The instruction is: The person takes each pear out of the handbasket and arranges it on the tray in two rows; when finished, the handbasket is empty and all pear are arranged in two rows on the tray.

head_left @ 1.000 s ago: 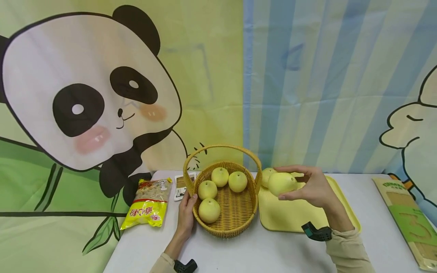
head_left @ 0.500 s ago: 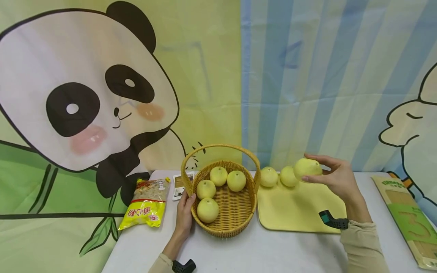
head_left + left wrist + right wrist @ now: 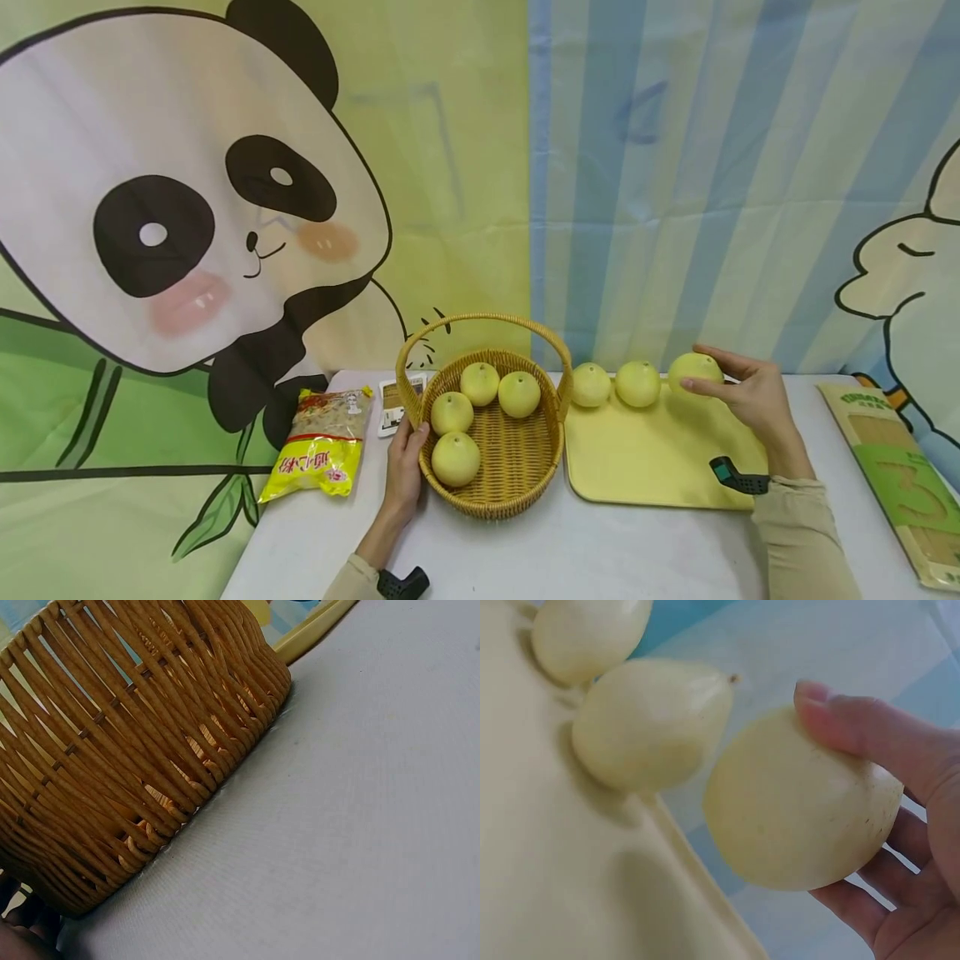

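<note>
The pale, speckled fruit (image 3: 692,372) has moved rightward, right hand (image 3: 759,402) pinching it; left hand (image 3: 403,473) grips the basket (image 3: 517,454).

Basket (image 3: 142,727) partly off-frame (left wrist)

The fruits (image 3: 637,383) are pale yellow-green; the one (image 3: 795,802) nearest the tray's back right corner carries brown flecks. The tray (image 3: 652,467) is plain soft yellow, the basket (image 3: 517,450) honey-brown with a woven pattern. On the white desk (image 3: 600,558), the bag (image 3: 318,442) by the left edge shows bright yellow with red lettering; the packet (image 3: 892,483) along the right edge is tan, banded green. Behind the back edge, the curtain (image 3: 697,208) is striped blue and cream.
</note>
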### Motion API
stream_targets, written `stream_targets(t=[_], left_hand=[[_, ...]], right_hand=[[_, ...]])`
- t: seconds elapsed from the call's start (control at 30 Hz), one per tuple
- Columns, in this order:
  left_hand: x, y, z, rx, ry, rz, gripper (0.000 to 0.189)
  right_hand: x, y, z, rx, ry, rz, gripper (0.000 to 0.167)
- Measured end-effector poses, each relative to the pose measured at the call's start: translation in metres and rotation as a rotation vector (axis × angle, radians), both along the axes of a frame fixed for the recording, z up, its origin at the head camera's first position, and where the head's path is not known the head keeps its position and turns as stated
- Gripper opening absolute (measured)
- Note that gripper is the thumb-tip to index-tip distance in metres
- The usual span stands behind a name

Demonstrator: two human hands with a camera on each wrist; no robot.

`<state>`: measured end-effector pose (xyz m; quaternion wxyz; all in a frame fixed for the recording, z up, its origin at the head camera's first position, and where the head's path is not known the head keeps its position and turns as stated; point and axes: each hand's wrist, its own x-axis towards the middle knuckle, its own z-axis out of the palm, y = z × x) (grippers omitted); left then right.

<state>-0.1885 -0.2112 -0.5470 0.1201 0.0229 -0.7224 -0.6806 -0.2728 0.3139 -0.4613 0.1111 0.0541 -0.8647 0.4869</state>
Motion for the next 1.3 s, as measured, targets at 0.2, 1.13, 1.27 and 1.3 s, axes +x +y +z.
stream_targets(t=[0.2,1.13,1.27,1.3], left_hand=[[-0.001,-0.001,0.003,0.006,-0.003,0.004,0.056],[0.003,0.003,0.005,-0.001,-0.007,0.009,0.059],[0.002,0.004,0.005,-0.003,0.004,0.002,0.059],[0.002,0.004,0.005,-0.004,0.007,0.002,0.059]], right_hand=[[-0.012,0.007,-0.021,0.036,-0.025,-0.013,0.068],[-0.01,-0.014,-0.017,-0.041,0.03,-0.014,0.073],[0.002,-0.029,0.012,-0.093,0.095,-0.073,0.058],[0.006,-0.035,0.019,-0.111,0.113,-0.072,0.054]])
